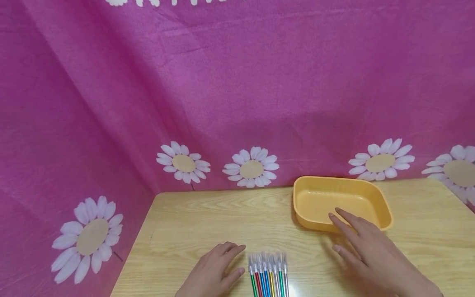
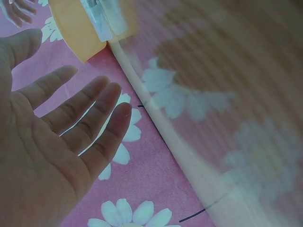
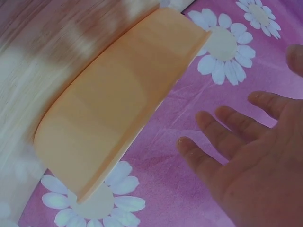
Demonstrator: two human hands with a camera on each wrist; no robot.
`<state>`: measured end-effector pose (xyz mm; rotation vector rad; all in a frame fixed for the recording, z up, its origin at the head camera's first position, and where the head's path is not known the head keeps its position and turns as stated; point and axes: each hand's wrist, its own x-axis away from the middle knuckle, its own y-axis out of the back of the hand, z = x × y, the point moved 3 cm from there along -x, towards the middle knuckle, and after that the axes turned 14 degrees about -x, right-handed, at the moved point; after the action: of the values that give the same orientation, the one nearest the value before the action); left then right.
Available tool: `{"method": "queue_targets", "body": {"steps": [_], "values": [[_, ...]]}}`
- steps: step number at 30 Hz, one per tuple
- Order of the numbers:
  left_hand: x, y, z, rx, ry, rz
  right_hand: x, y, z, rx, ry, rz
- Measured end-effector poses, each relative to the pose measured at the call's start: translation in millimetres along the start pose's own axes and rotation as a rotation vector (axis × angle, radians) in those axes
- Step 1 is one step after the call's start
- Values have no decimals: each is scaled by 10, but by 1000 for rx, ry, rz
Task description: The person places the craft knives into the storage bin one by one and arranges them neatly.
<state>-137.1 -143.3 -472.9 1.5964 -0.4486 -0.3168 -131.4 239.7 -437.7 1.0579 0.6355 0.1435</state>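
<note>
Several slim pens (image 1: 268, 274) with clear caps and coloured metallic barrels lie side by side in a row at the front of the table. Just left of them is my left hand (image 1: 215, 270), its fingers loosely spread and holding nothing. My right hand (image 1: 375, 251) hovers by the near side of a yellow plastic tray (image 1: 315, 226), fingers apart. The right wrist view shows a gap between those fingers (image 3: 222, 135) and the tray's outer wall (image 3: 113, 99). In the left wrist view the left palm (image 2: 42, 156) is bare.
A light wood-grain table (image 1: 178, 231) carries the tray at its back right, close to the pink cloth (image 1: 267, 82). White daisies (image 1: 251, 168) are printed on that cloth, which hangs behind the table and along its left side.
</note>
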Motion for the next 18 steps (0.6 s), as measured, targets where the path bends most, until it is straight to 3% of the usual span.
{"method": "queue_targets", "body": {"steps": [4,18], "values": [[-8,1,-5,8,10,29,-23,22,-33,4,3,-27],[3,-15,-17,223,27,148,-42,130,-208,6,63,-119]]}}
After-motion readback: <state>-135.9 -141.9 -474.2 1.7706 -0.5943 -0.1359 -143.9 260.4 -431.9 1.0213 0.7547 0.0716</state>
